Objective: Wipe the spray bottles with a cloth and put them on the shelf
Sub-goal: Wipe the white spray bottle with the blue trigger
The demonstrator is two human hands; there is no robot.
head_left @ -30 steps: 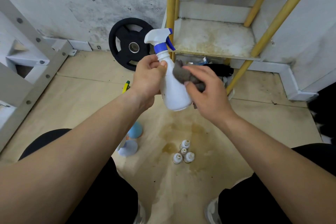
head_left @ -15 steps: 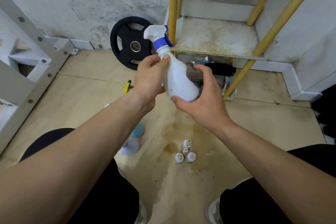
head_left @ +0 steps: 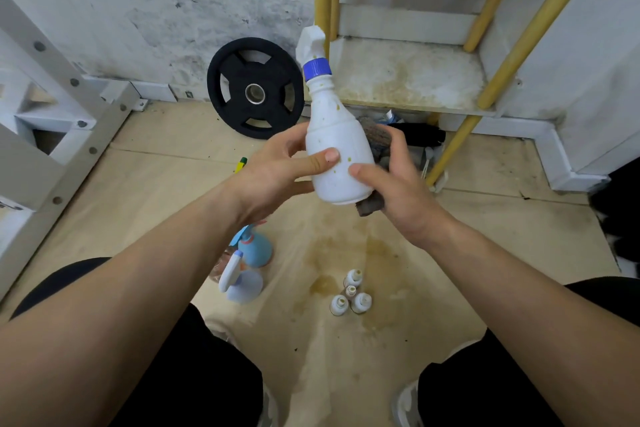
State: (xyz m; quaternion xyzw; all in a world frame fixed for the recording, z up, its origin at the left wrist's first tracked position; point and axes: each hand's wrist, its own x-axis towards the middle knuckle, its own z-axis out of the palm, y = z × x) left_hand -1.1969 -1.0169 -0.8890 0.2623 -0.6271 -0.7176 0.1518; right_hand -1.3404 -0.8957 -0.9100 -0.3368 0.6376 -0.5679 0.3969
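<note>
A white spray bottle (head_left: 337,146) with a blue collar and yellowish specks is upright in front of me. My left hand (head_left: 277,170) grips its body from the left, thumb across the front. My right hand (head_left: 394,177) holds a dark grey cloth (head_left: 375,142) against the bottle's right and back side, thumb on the front. Most of the cloth is hidden behind the bottle. The stained white shelf (head_left: 408,76) with yellow posts stands just beyond. Two blue spray bottles (head_left: 249,263) stand on the floor below my left forearm.
A black weight plate (head_left: 254,88) leans on the wall left of the shelf. Several small white bottles (head_left: 351,295) stand on the stained wooden floor. A white metal frame (head_left: 62,121) is at left. Dark items lie under the shelf (head_left: 419,133).
The bottle has turned so its nozzle points away from me. My left hand slid from the neck down to the body, and my right hand with the cloth moved round behind the bottle.
</note>
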